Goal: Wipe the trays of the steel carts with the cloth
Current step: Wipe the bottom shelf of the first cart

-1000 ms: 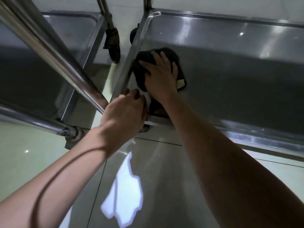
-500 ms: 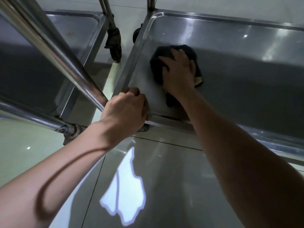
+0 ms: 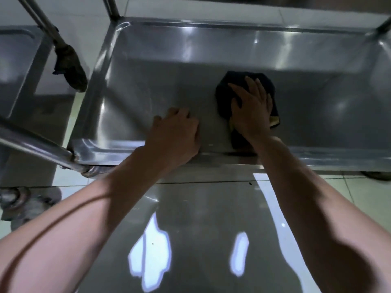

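The lower steel tray (image 3: 146,81) of the cart fills the upper middle of the head view. A dark cloth (image 3: 231,80) with a yellowish corner lies on the tray floor, right of centre and towards the front rim. My right hand (image 3: 251,111) presses flat on the cloth with its fingers spread. My left hand (image 3: 177,134) rests over the tray's front rim, its bent fingers touching the bare tray floor left of the cloth. It holds nothing.
A second cart's tray (image 3: 14,60) stands at the left, with a dirty caster wheel (image 3: 70,66) between the two carts. Slanted steel tubes (image 3: 36,144) cross the left side. Glossy floor tiles (image 3: 190,229) lie below my arms.
My right hand slid the cloth to the right, away from the tray's left corner. My left hand let go of that corner and moved right along the front rim.
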A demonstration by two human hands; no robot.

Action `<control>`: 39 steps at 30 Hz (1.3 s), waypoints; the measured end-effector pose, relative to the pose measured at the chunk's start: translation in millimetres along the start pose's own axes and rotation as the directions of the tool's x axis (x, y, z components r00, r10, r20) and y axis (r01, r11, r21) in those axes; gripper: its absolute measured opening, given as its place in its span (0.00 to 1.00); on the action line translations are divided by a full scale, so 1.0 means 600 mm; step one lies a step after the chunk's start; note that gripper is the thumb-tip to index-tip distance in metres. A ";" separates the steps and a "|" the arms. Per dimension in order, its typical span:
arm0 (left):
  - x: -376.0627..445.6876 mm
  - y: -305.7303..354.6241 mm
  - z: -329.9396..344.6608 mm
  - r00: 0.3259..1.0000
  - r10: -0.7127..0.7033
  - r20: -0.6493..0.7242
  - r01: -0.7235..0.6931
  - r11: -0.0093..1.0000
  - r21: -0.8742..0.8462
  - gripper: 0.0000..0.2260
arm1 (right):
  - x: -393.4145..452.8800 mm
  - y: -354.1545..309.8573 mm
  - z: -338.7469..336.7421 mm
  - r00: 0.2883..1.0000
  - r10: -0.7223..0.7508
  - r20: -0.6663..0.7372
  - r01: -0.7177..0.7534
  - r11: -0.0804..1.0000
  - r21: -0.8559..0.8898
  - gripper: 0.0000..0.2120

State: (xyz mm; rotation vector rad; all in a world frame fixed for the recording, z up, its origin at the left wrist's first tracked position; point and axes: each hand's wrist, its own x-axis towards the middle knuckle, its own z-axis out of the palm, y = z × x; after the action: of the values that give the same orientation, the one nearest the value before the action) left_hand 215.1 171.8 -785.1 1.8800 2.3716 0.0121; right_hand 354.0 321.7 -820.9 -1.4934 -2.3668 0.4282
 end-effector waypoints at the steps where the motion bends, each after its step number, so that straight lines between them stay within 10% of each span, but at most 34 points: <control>1: -0.001 0.005 0.003 1.000 0.001 -0.003 -0.001 1.000 0.010 0.16 | -0.003 0.026 -0.013 0.999 0.037 -0.014 -0.036 0.999 0.007 0.22; 11: -0.013 0.006 0.030 0.998 0.029 -0.061 -0.027 0.999 0.030 0.22 | -0.054 0.116 -0.066 0.979 0.202 -0.018 -0.202 0.978 -0.049 0.21; 22: -0.056 0.070 0.025 0.992 -0.063 -0.107 0.062 0.998 -0.010 0.15 | -0.181 -0.002 -0.035 0.999 0.005 0.047 -0.005 1.000 -0.010 0.34; 28: -0.077 0.088 0.046 0.992 -0.079 -0.103 0.076 0.997 -0.029 0.16 | -0.200 0.013 -0.027 0.998 -0.022 0.059 0.028 0.995 -0.098 0.19; 39: -0.079 0.115 0.053 0.978 -0.143 -0.150 0.113 0.975 -0.192 0.11 | -0.173 0.022 -0.079 0.893 -0.030 0.448 0.142 0.965 -0.219 0.26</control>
State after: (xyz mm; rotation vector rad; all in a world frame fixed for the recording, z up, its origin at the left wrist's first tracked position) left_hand 295.9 139.4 -807.3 1.6996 2.4939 0.3730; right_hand 426.7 237.3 -793.9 -1.5116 -2.9267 0.5120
